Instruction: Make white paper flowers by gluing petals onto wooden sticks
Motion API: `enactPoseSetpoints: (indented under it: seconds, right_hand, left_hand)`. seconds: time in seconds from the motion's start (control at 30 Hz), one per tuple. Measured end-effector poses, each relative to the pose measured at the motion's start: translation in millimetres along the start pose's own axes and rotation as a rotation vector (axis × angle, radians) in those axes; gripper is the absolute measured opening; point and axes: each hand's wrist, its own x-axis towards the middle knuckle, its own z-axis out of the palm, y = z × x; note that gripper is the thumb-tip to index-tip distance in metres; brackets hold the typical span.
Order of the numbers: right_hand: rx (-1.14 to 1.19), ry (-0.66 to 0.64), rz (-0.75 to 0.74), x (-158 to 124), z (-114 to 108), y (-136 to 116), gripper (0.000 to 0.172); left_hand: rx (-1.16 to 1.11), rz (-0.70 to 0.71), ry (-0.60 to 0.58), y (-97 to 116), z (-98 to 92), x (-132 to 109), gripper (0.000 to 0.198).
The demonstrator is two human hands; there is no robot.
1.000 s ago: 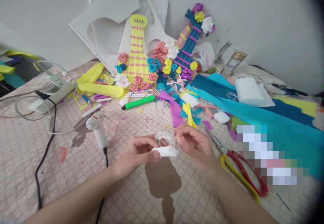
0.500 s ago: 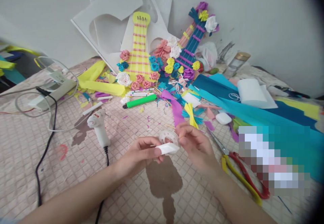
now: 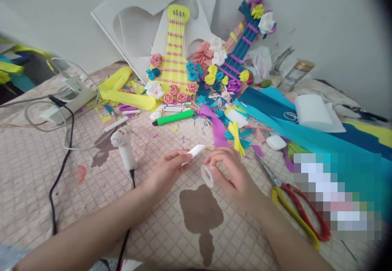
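My left hand (image 3: 167, 172) pinches a small folded white paper piece (image 3: 194, 151) between thumb and fingers, lifted a little above the tiled mat. My right hand (image 3: 233, 176) is closed around a small roll of white tape (image 3: 207, 175), held on edge just right of the paper. The two hands are close together over a brown stain (image 3: 200, 213) on the mat.
A white glue gun (image 3: 124, 148) with a black cord lies left of my hands. Red and yellow scissors (image 3: 294, 205) lie to the right. Behind are a green marker (image 3: 173, 118), paper scraps, a yellow paper guitar (image 3: 175, 56), a blue one (image 3: 241, 46) and blue sheets.
My left hand lifted the white paper piece up and away from the tape roll. The right hand turned the roll on edge and lowered it. The camera view shifted slightly.
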Motion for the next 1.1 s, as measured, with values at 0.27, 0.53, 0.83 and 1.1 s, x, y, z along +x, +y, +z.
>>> enactPoseSetpoints:
  seconds: [0.27, 0.53, 0.83, 1.1]
  right_hand:
    - [0.010, -0.034, 0.110, -1.0, 7.7, 1.5, 0.011]
    - [0.121, 0.028, -0.061, 1.7, 8.9, 0.0, 0.008]
    - [0.063, -0.076, 0.111, -3.7, 10.3, 1.8, 0.017]
    - [0.290, -0.007, 0.225, 2.5, 16.2, -1.0, 0.013]
  left_hand:
    - [0.013, -0.003, 0.041, -0.2, -1.4, 3.2, 0.013]
    - [0.065, 0.009, 0.007, 0.2, -1.5, 4.3, 0.012]
    - [0.173, 0.059, 0.012, 2.2, -4.7, 5.0, 0.010]
    - [0.321, 0.125, -0.088, -2.4, -7.9, 6.5, 0.011]
